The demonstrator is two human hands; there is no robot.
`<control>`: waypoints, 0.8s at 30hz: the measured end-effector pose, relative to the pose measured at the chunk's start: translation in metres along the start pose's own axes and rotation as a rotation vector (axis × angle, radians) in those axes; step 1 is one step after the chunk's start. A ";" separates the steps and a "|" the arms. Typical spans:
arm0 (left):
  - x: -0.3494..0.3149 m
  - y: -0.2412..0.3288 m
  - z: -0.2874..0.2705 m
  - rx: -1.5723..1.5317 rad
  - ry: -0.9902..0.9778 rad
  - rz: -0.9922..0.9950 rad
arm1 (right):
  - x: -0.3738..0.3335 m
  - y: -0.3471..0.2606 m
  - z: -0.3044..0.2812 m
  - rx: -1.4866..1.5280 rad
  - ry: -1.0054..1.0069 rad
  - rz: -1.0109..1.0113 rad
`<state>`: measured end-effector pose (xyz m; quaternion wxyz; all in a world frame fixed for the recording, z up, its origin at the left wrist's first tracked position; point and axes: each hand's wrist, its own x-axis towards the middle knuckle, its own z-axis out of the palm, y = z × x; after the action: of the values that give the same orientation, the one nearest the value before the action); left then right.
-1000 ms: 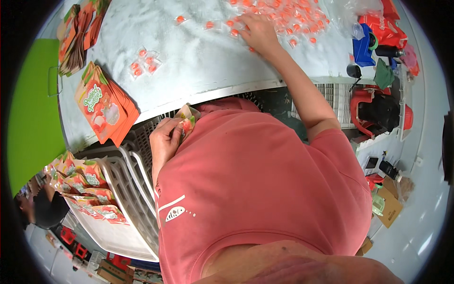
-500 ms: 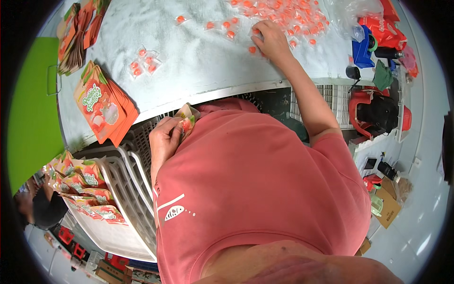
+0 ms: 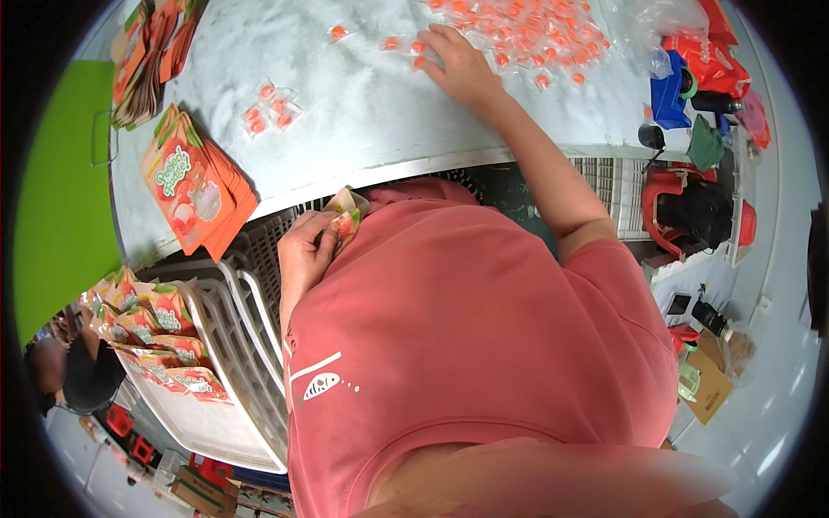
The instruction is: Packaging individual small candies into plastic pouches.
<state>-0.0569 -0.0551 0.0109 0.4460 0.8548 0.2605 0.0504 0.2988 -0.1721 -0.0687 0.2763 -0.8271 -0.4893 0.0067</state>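
Note:
My left hand (image 3: 304, 255) is closed on a small orange pouch (image 3: 347, 221) just in front of the table's near edge. The pouch's mouth faces up and gapes a little; its inside cannot be made out. On the table my right hand (image 3: 466, 73) reaches out with thumb and fingers apart, touching or just over individually wrapped orange candies (image 3: 418, 62). To its right lies a large heap of the same candies (image 3: 540, 34). Farther left, several wrapped candies (image 3: 269, 109) form a small group, and a single candy (image 3: 338, 32) lies between.
A stack of flat orange pouches (image 3: 194, 186) overhangs the table's left front edge; bundled pouches (image 3: 155, 65) stand behind. Filled pouches sit in a white tray (image 3: 216, 423) at lower left. Plastic bags (image 3: 656, 30) and a blue box (image 3: 669, 91) occupy the right end.
My right hand has moved left from the heap's edge to the loose candies beside it, its fingers now spread. My left hand still holds the pouch in about the same place.

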 end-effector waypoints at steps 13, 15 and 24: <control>-0.004 -0.002 -0.001 -0.007 0.011 -0.018 | 0.081 -0.061 0.087 -0.124 0.140 -0.052; -0.003 -0.002 -0.003 0.001 0.008 -0.013 | 0.093 -0.072 0.096 -0.211 0.073 -0.074; -0.001 0.012 0.001 -0.041 -0.031 -0.066 | 0.091 -0.132 0.112 0.351 0.249 -0.188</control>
<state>-0.0524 -0.0617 0.0193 0.4689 0.8371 0.2804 0.0276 0.2085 0.0008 -0.0784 0.4736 -0.7115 -0.5178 -0.0364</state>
